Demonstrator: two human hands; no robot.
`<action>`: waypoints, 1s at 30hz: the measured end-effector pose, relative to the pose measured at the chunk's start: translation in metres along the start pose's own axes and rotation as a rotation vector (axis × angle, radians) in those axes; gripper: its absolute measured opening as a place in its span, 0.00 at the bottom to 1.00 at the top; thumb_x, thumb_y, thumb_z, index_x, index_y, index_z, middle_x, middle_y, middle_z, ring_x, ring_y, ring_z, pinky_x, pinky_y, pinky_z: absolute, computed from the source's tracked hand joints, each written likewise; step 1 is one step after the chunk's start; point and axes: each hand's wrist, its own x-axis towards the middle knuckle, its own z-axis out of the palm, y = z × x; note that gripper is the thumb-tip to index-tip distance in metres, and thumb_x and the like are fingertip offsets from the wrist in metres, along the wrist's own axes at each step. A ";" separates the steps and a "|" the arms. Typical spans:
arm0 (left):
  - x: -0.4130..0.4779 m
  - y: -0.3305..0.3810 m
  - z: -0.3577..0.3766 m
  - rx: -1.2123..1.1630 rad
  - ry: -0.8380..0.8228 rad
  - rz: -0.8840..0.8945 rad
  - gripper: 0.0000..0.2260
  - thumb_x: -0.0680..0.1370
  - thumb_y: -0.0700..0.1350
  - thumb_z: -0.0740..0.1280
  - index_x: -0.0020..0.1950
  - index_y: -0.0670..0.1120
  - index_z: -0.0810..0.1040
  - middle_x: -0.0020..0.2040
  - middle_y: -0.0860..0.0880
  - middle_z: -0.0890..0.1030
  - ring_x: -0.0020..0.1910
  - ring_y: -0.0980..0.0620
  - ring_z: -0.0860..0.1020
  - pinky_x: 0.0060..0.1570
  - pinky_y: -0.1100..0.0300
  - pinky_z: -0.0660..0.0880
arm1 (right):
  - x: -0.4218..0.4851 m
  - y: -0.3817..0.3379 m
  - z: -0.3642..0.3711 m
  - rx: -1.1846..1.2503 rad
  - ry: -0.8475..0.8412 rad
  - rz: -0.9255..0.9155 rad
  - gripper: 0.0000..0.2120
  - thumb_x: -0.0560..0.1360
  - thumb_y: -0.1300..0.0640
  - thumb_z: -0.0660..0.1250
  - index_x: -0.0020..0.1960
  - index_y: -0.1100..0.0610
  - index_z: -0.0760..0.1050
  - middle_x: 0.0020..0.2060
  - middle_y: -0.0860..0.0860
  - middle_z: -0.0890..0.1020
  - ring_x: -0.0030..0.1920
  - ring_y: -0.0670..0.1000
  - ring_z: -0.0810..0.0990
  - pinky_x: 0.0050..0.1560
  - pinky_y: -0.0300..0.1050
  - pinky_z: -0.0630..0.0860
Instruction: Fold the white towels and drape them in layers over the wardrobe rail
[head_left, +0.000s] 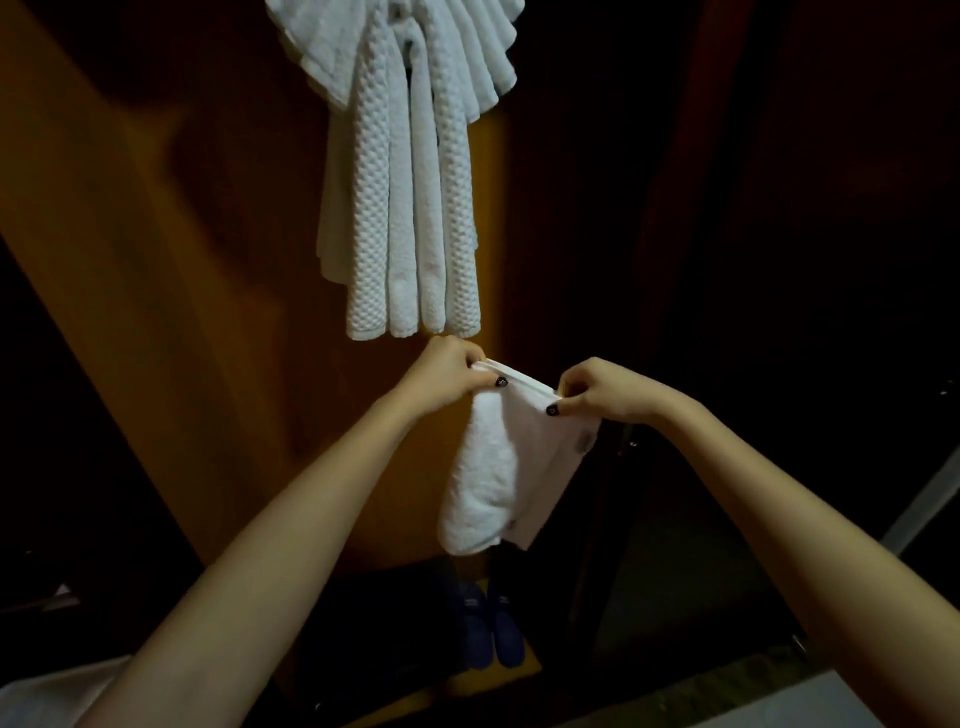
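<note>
a: what are the hands doing?
b: both are clamped on one small white towel (493, 467), held in the air in front of the wardrobe's wooden back panel (171, 291). the left hand (451, 375) pinches the left end of its top edge. the thumb is on the near side with a dark-painted nail showing, and the other fingers are curled behind the cloth.
a: and the right?
b: the right hand (605, 391) pinches the same edge at its right end, thumb pressed on the near face, fingers curled over the far side. the hands are near each other, with a short stretch of hem taut between them, sloping down from left to right.
a: how does the towel hang?
b: doubled over. a thick fluffy part drops below the left hand. a flatter layer lies beside it under the right hand, with a small grey tag near its right edge. the bottom hangs free, touching nothing.
a: where is it against the rest?
b: just below the hanging towels (410, 218), a white bunch with waffle-textured strips in the middle and a fan of plainer folds up top, running past the top of the view. the left hand's knuckles sit just under their lower ends; i can't tell whether they touch. far down on the wardrobe floor, dark blue slippers (488, 631) lie side by side.
</note>
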 end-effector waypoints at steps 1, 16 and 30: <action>0.001 0.003 -0.002 0.045 0.013 -0.003 0.12 0.71 0.47 0.76 0.34 0.40 0.79 0.32 0.42 0.79 0.32 0.54 0.72 0.34 0.59 0.65 | 0.001 -0.001 0.001 -0.039 0.011 0.016 0.11 0.76 0.51 0.70 0.36 0.51 0.75 0.33 0.47 0.77 0.35 0.45 0.74 0.36 0.41 0.69; -0.016 -0.026 -0.055 -0.129 0.022 -0.004 0.07 0.73 0.41 0.74 0.38 0.39 0.82 0.34 0.50 0.79 0.35 0.64 0.74 0.41 0.68 0.68 | 0.011 -0.039 -0.005 0.147 0.361 -0.027 0.11 0.73 0.57 0.71 0.33 0.57 0.79 0.29 0.52 0.78 0.29 0.45 0.72 0.31 0.38 0.67; -0.027 -0.035 -0.081 -0.255 0.247 0.101 0.14 0.73 0.35 0.73 0.36 0.48 0.71 0.33 0.53 0.72 0.30 0.65 0.68 0.33 0.71 0.63 | 0.027 -0.060 0.007 0.389 0.462 -0.119 0.07 0.72 0.60 0.73 0.44 0.54 0.76 0.42 0.53 0.82 0.44 0.55 0.81 0.46 0.50 0.76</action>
